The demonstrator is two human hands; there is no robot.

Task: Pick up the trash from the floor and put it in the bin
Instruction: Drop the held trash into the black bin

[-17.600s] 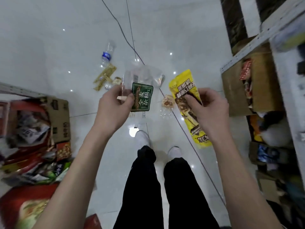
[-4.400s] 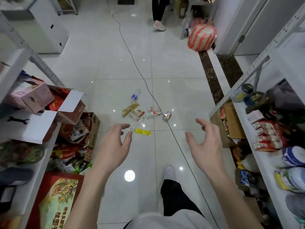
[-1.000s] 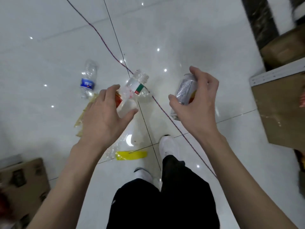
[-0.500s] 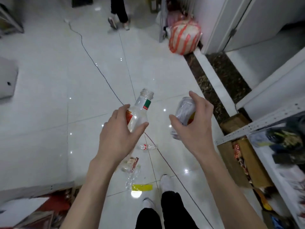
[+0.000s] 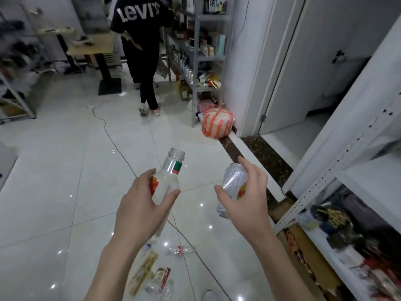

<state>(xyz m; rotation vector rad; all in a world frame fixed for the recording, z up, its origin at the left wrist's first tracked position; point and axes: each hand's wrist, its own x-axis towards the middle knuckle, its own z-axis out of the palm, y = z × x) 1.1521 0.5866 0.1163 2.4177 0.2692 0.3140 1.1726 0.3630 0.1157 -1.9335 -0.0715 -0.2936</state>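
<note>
While floor (image 5: pixel 54 170) lies open ahead, left grip (image 5: pixel 138 209) holds the bottle (image 5: pixel 171 170), right grip (image 5: pixel 245 205) the can (image 5: pixel 235 179).

Person (image 5: pixel 142 53) in black near metal shelves (image 5: pixel 200 57)

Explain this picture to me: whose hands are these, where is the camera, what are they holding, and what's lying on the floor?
There is no machine here: a person wears a wide-angle camera on the head, looking forward and down, so these are that person's own hands. The left hand grips a clear, uncapped plastic bottle with a red and green label; the right hand grips a silver drink can. On the glossy white tiled floor lie a small crushed clear bottle, yellowish wrappers and a thin black cable.
</note>
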